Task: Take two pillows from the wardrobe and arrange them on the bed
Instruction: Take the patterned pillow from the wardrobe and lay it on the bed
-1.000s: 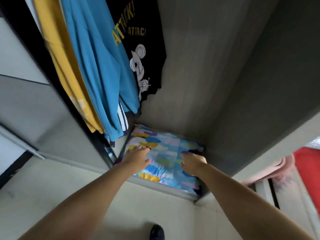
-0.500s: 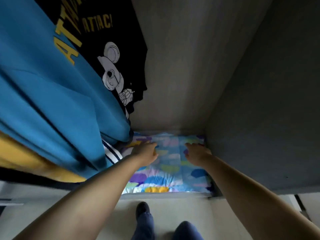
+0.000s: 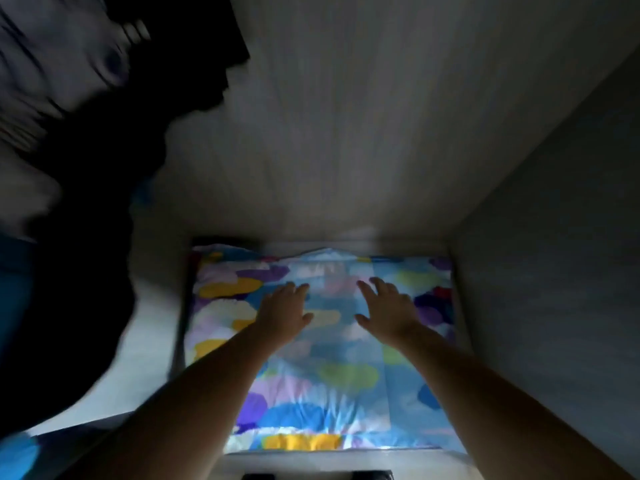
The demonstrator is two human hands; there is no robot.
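A pillow (image 3: 332, 375) in a cover of blue, purple, yellow and green blotches lies flat on the wardrobe floor and fills it from wall to wall. Whether a second pillow lies under it is hidden. My left hand (image 3: 284, 315) rests palm down on the pillow's far half, fingers spread. My right hand (image 3: 388, 311) lies beside it, also flat with fingers apart. Neither hand grips the fabric.
Dark hanging clothes (image 3: 79, 202), blurred, crowd the left side close to my head. The wardrobe's pale back panel (image 3: 346, 133) rises behind the pillow and its grey side wall (image 3: 554, 271) closes the right. My shoes' toes (image 3: 370, 475) show at the bottom edge.
My head has moved down and further into the wardrobe, so the pillow looks much larger. Both hands have slid toward the pillow's far edge and flattened out.
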